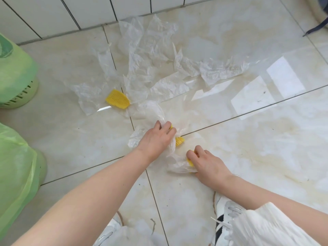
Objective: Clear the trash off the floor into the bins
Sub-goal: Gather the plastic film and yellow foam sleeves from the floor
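On the floor just ahead, the left hand [156,137] grips crumpled thin plastic wrap [150,110] and the right hand [204,162] pinches a yellow ribbed piece [190,162]; the film looks light, limp and slippery, so bunching it should hold best.

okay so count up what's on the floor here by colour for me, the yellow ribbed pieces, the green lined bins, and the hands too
Yellow ribbed pieces: 4, one lying free, one under the left hand at its fingertips, one beside that hand, one pinched by the right hand at
Green-lined bins: 2, far and near
Hands: 2
Total: 8
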Demonstrator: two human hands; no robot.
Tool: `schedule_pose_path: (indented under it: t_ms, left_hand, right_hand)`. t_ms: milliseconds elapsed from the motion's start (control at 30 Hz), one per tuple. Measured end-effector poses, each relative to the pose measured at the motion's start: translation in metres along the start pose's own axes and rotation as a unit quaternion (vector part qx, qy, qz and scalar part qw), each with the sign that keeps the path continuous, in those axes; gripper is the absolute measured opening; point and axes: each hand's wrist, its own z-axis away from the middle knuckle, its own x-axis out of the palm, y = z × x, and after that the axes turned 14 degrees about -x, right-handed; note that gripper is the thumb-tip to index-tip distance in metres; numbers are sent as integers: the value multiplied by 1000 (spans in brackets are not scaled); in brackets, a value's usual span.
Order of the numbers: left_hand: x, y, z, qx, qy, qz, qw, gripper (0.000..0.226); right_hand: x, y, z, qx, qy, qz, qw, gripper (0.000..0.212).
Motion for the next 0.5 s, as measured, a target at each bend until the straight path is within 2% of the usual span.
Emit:
schedule_pose_path:
  t_ms: [133,233,300,400,500]
  left_hand:
    - [-2,-3,-13,21,-43,40,998,48]
    - [-9,-6,-18,-7,-59,91,994,41]
    - [-14,-10,-15,-48,-76,179,980,30]
    - [-20,-21,-5,-102,-33,286,952,21]
    - [-21,-32,7,-141,-9,281,949,23]
  right_hand:
    - [-12,-2,3,-4,26,-34,999,31]
    - [-17,-8,4,8,66,-56,996,32]
    - [-18,-13,4,12,96,-69,993,34]
    - [-18,-19,2,6,125,-83,989,33]
    - [-19,-20,-3,-4,135,-83,987,32]
